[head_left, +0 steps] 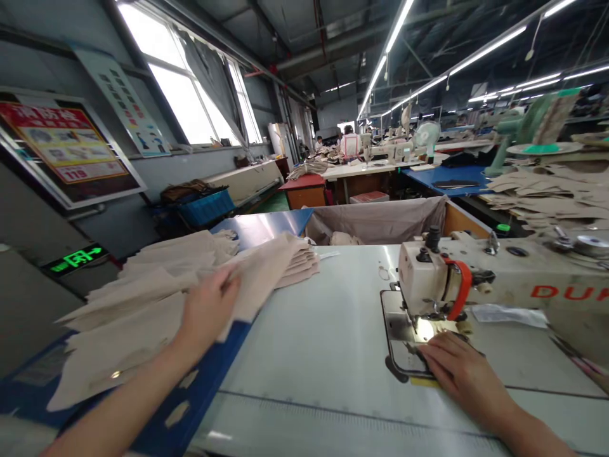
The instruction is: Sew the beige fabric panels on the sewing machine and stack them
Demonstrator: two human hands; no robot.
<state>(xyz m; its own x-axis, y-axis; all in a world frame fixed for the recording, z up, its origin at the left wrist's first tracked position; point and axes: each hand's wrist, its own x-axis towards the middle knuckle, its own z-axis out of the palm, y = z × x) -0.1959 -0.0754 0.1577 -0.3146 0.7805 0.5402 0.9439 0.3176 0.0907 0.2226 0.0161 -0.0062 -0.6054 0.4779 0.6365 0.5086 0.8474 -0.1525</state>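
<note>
My left hand (209, 308), slightly smeared by motion, is closed on the edge of a beige fabric piece (264, 273) over the left side of the table. Under and beside it lie stacked beige cut pieces (166, 270), fanned out on a blue surface (209, 387). At the sewing machine (428, 279), my right hand (464, 371) rests by the needle plate (397, 317), just below the lit needle area. Its fingers are pressed together with the tips down; whatever they pinch, if anything, is hidden. An orange-red strap (459, 289) hangs on the machine head.
A printed ruler (342, 416) runs along the front of the white tabletop (314, 343). Behind the table is a cloth-lined bin (380, 219). More beige pieces (561, 190) and a green fan (518, 130) stand at right. A blue crate (204, 206) sits by the wall.
</note>
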